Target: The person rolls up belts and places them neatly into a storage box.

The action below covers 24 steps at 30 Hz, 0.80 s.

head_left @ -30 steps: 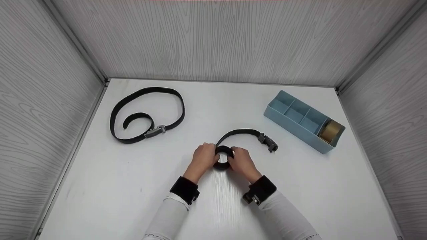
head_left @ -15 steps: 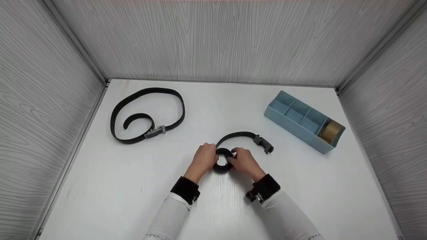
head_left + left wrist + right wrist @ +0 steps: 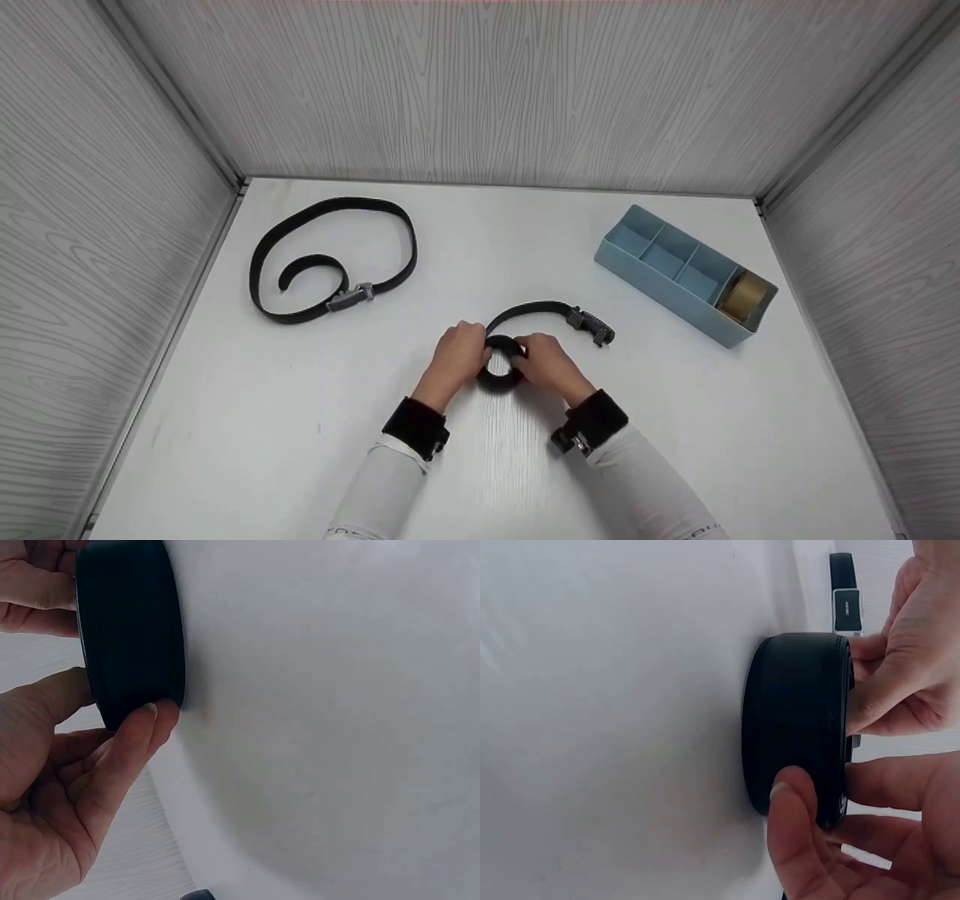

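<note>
Near the table's middle, a black belt is wound into a round coil, its end running out in an arc to a dark buckle at right. My left hand grips the coil's left side, thumb inside the ring. On the opposite side my right hand pinches the coil between thumb and fingers. In the left wrist view, the coil stands edge-on with left fingertips on its outer face. The right wrist view shows the coil's smooth outer band between both hands.
Another black belt, fastened in a loop with a silver buckle, lies at the back left. At the back right stands a blue divided box with a rolled brown belt or tape-like roll in its end compartment. Grey panels surround the table.
The buckle end has come slightly left and nearer to me. The coil has shifted a little toward me, and both hands keep their hold on it.
</note>
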Tool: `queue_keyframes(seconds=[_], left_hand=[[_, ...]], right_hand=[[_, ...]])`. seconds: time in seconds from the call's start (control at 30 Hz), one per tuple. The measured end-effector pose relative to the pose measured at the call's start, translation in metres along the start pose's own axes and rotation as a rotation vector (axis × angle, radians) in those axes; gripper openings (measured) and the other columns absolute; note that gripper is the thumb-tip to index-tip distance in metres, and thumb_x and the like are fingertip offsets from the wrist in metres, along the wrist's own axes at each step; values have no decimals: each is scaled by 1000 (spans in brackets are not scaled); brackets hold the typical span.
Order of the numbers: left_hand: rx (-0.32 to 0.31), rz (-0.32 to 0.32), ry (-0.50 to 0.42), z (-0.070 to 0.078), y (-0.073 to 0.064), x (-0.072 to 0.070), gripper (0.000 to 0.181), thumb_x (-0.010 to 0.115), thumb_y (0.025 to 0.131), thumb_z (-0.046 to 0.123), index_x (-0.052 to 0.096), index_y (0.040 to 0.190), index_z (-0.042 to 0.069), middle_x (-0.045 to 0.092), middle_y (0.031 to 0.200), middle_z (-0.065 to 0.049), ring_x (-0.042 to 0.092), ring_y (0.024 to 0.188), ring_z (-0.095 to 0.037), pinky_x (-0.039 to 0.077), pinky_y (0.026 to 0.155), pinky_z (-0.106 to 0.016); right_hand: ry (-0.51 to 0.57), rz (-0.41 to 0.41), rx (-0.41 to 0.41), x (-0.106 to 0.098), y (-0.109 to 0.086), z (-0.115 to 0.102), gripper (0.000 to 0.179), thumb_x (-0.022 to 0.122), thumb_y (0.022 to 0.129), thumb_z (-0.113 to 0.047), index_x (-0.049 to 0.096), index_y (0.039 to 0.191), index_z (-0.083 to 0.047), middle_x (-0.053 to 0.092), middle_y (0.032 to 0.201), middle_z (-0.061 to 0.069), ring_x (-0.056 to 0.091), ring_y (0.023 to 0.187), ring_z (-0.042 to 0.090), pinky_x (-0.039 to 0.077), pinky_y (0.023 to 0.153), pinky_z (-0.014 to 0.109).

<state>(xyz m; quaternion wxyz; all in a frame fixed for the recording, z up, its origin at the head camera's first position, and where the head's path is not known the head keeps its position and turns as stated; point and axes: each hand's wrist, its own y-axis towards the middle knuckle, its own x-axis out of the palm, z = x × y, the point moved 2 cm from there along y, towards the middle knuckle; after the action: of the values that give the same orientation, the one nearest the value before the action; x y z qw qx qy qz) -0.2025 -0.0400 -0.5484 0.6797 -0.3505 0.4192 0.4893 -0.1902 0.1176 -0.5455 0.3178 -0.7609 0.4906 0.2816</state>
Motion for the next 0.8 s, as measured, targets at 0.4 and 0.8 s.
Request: queue_keyframes(seconds=[0.4, 0.8], left_hand=[[-2, 39, -11, 1, 0, 2, 12, 73, 79, 7, 64, 85, 1, 69, 84, -19, 67, 75, -35, 52, 64, -44], [9, 60, -22, 1, 1, 0, 12, 71, 83, 9, 66, 76, 0, 68, 77, -15, 66, 69, -30, 52, 63, -41]], right_hand=[[31, 26, 110, 6, -9, -1, 15, 66, 88, -13, 64, 81, -1, 59, 73, 6, 56, 65, 19, 48, 62, 33], [-58, 88, 24, 9, -5, -1, 8, 61, 88, -5, 65, 83, -1, 57, 81, 10, 53, 81, 25, 47, 76, 42]])
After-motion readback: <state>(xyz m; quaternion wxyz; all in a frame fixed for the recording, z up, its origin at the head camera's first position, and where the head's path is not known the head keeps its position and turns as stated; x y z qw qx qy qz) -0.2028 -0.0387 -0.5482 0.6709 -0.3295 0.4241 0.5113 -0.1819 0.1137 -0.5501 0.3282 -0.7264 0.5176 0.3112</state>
